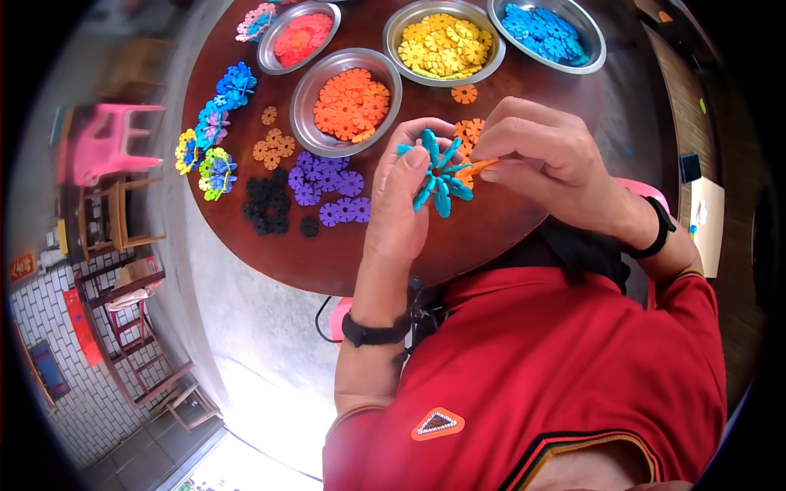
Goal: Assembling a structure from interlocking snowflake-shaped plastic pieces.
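Observation:
My left hand (401, 180) grips a teal cluster of interlocking flower discs (443, 173) above the near side of the round table, thumb on its left side. Between the thumb and fingers of my right hand (544, 159) is an orange flower disc (476, 168), seen nearly edge-on. Its left end meets the cluster's right side; whether it is slotted in I cannot make out. Behind the hands, loose orange discs (468, 133) lie on the table, partly hidden. Purple discs (319, 177) and black discs (267, 201) lie flat to the left of my left hand.
The round brown table (327, 258) carries metal bowls of orange discs (300, 129), yellow discs (395, 67), blue discs (596, 59) and red discs (267, 59). Assembled multicoloured disc clusters (216, 123) line its left edge. A pink stool (115, 146) stands on the floor at left.

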`<control>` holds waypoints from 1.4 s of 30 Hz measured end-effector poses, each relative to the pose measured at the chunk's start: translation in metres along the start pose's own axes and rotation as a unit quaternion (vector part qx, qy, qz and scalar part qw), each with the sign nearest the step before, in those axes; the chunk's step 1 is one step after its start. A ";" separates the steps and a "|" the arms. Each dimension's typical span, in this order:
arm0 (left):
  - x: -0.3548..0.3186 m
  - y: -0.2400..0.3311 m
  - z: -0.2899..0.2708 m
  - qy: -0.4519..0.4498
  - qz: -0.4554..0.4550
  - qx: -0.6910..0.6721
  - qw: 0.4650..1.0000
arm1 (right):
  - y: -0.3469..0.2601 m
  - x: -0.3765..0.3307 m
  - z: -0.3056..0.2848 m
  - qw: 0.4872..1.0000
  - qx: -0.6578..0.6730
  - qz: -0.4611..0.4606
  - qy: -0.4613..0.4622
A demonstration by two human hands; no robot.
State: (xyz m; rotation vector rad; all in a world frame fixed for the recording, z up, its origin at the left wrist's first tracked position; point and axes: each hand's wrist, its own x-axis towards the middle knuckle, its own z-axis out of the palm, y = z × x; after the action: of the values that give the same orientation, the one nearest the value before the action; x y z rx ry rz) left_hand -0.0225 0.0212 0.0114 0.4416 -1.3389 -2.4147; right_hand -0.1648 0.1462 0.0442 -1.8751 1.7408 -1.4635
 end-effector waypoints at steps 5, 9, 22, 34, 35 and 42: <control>-0.001 -0.003 0.005 0.062 0.006 0.000 0.998 | -0.002 -0.001 0.005 0.999 -0.010 0.034 -0.025; -0.002 -0.001 0.006 0.053 -0.012 0.040 0.998 | -0.003 -0.002 0.007 0.997 -0.027 0.057 -0.033; 0.000 -0.006 0.008 0.072 -0.019 -0.010 0.997 | 0.002 -0.005 0.014 0.996 -0.020 0.082 -0.022; -0.001 -0.013 0.000 0.136 -0.014 0.013 0.991 | -0.005 -0.007 0.014 0.996 -0.057 0.043 -0.060; -0.001 -0.014 0.001 0.136 -0.014 0.012 0.991 | -0.005 -0.007 0.014 0.995 -0.055 0.049 -0.063; -0.001 -0.019 0.009 0.161 0.003 -0.161 0.974 | -0.005 -0.010 0.019 0.995 -0.070 0.034 -0.058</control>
State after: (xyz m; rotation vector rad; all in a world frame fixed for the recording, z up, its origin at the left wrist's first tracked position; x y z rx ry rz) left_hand -0.0288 0.0382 -0.0004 0.6977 -0.7958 -2.3665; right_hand -0.1461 0.1477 0.0331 -1.9049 1.8756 -1.2120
